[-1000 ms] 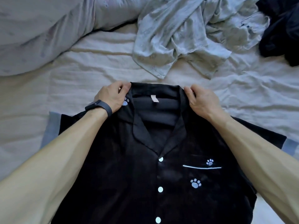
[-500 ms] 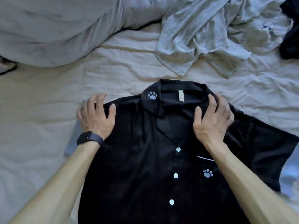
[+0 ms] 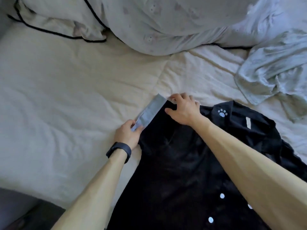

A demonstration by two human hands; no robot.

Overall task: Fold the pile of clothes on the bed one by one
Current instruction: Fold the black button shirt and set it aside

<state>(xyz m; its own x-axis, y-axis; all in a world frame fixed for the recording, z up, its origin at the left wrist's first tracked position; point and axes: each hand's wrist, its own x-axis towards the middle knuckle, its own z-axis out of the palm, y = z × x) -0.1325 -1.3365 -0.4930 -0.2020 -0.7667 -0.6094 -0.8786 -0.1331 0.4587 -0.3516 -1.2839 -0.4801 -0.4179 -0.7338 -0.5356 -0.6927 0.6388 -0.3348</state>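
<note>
Now the black shirt (image 3: 179, 176) lies face up on the bed sheet (image 3: 66, 100), buttons (image 3: 222, 195) done up, with its collar and paw print (image 3: 222, 112) towards the duvet (image 3: 166, 22). The attention has shifted to the sleeve (image 3: 159, 123) on the person's left side. Half a second ago both hands lay on the shoulders beside the collar; they have since travelled outward together, and the view has swung left with them.

The left hand (image 3: 127, 135), with a dark wristband (image 3: 118, 151) on its wrist, pinches the near end of the pale grey-blue cuff (image 3: 151, 110) between thumb and fingers. The right hand (image 3: 182, 110) reaches across the shirt to the far end of that cuff, fingers bent over the sleeve's upper edge and thumb spread on the black cloth. Whether it grips the fabric or only presses it down cannot be told. Between the two hands the cuff looks drawn out straight and flat against the sheet.

This suggests the shirt is still being laid out and that no fold has been made in it. With the sleeve squared, turning it inward over the body seems the likely first fold.

Farther off, a crumpled pale green garment (image 3: 274, 77) waits at the right, apart from the shirt, so the pile is not finished.
</note>
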